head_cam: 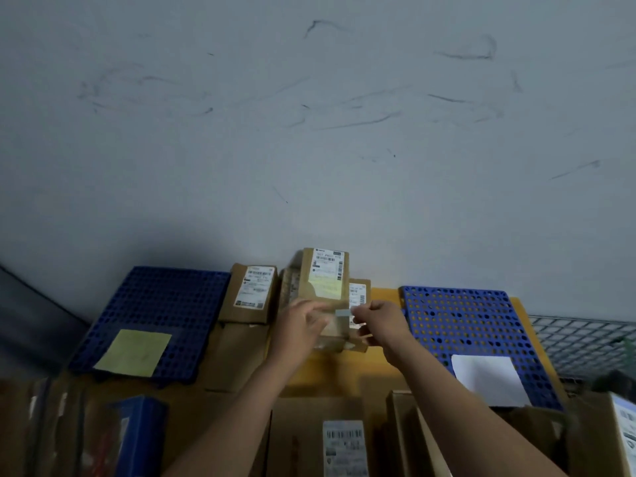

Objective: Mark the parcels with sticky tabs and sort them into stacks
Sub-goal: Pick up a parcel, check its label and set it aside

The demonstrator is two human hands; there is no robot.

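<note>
Brown parcel [307, 282], white label [328, 266]; blue perforated mats [155, 304]; yellow sheet [134, 352], white sheet [488, 378]; grey wall [309, 132].

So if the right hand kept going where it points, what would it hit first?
Likely the tall parcel: the right hand points left, its grey tab almost at the parcel's near end. The left hand lies beyond; depth unclear.

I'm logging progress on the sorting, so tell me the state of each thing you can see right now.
Centre parcel: top of middle stack, label up.
Sticky tab: pinched at that parcel's near edge.
Left grip: fingers straight, touching the parcel.
Right grip: pinching the tab.
Left pallet: holds yellow sheet.
Right pallet: holds white sheet.
</note>
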